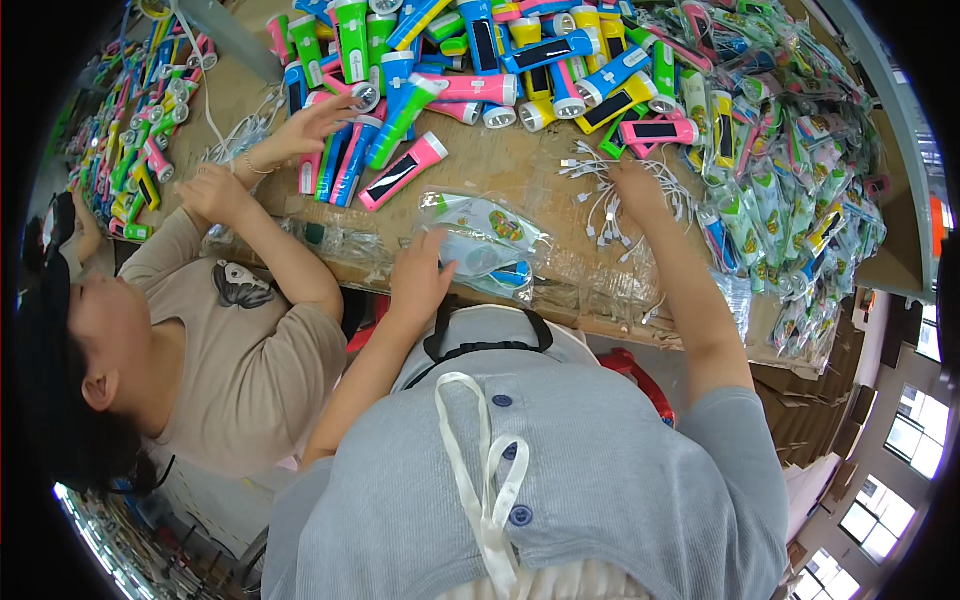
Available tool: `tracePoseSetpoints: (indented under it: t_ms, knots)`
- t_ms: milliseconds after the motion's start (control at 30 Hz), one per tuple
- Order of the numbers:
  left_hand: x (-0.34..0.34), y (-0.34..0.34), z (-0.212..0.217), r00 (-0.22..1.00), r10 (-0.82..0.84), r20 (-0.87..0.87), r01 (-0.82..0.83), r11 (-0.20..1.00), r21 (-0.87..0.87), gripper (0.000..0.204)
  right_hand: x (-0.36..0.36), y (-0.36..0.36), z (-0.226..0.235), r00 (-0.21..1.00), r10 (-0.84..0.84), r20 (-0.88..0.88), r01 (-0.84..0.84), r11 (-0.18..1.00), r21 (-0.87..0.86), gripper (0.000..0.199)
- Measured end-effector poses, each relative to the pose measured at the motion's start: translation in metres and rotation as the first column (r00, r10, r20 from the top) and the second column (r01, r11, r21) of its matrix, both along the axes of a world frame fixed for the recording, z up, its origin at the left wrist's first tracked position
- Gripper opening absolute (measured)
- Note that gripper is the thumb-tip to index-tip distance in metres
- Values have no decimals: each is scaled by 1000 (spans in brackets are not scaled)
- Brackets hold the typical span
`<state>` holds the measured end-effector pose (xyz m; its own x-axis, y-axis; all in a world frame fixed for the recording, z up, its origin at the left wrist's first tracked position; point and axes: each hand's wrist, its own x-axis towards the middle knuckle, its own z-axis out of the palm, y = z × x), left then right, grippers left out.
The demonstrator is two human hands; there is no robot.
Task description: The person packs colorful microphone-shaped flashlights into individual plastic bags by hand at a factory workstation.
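My left hand (pixel 418 275) is closed on the near left edge of a clear plastic bag (pixel 460 212) with a printed green and white card. Something blue, apparently a flashlight, shows through the bag's near right side. Over to the right, my right hand (pixel 637 190) reaches into a tangle of white USB cables (pixel 608 222). Its fingers are bent together on the cables, and the fingertips are partly hidden. A pink flashlight (pixel 404 171) with a dark panel lies beyond the bag.
Many coloured flashlights (pixel 550 52) are heaped at the far side of the table (pixel 510 165). Bagged flashlights (pixel 790 190) are piled at the right. Beside me on the left, a co-worker's hands (pixel 318 122) are above the table, near more white cables (pixel 235 140).
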<state>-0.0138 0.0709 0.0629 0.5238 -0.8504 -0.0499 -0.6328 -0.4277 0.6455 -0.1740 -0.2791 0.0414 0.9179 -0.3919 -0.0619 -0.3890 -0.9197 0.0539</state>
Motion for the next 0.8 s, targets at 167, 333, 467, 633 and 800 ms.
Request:
tracePoseSetpoints:
  t_ms: [167, 333, 467, 633, 800]
  knots:
    - [9, -21, 5, 973, 203, 108, -197, 979, -57, 57, 21, 15, 64, 988, -134, -74, 132, 991, -28, 13]
    - [31, -20, -25, 956, 286, 62, -283, 957, -63, 29, 55, 101, 161, 658, -512, 553, -180, 606, 775, 42]
    - [36, -25, -30, 952, 305, 5, -296, 929, -220, 12, 80, 159, 96, 717, -638, 280, -226, 167, 960, 46]
    - [39, -24, -31, 884, 383, -270, -420, 903, -95, 13, 80, 190, 16, 978, -207, 30, 79, 500, 863, 34]
    - [30, -23, -36, 912, 321, -256, -397, 849, -349, 15, 95, 198, 14, 870, 150, -470, 45, 925, 378, 26]
